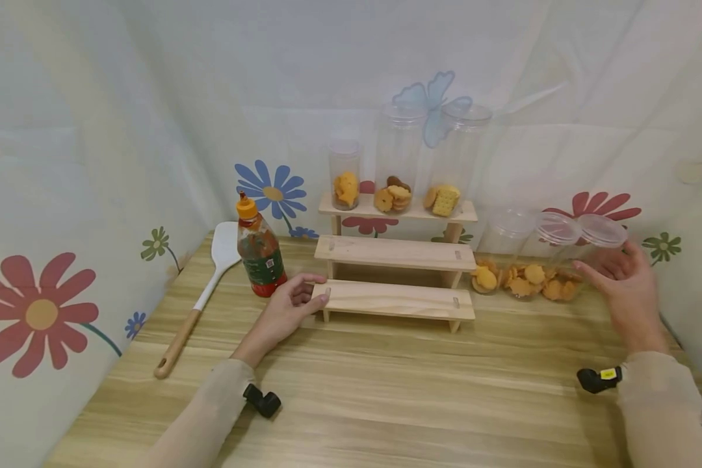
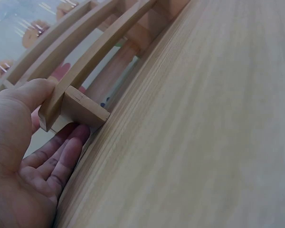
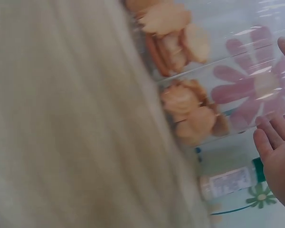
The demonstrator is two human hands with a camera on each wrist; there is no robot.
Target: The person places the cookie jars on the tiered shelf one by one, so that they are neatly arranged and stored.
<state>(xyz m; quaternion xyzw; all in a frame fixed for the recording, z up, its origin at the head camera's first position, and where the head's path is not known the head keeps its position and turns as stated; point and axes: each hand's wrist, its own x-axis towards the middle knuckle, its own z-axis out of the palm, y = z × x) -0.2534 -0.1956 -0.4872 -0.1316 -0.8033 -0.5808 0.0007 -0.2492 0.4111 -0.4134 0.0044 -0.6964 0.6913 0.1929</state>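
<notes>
A three-step wooden rack (image 1: 394,297) stands mid-table. My left hand (image 1: 283,312) grips the left end of its lowest step, thumb (image 2: 35,92) on the board and fingers curled beneath. On the top step are three clear lidded jars of snacks; the nearest to the left hand's side holds orange crackers (image 1: 346,188). My right hand (image 1: 628,292) holds the upper part of the rightmost clear jar (image 1: 599,232), its thumb across the front and fingers along the far side. Orange crackers (image 3: 190,111) lie in the bottom of that jar. Two similar jars (image 1: 511,222) stand beside it.
Left of the rack stands a sauce bottle (image 1: 263,260) with an orange cap. A white spatula (image 1: 178,341) with a wooden handle lies farther left. A small green-capped bottle (image 3: 230,183) shows in the right wrist view. A flower-print curtain (image 1: 152,130) encloses the table.
</notes>
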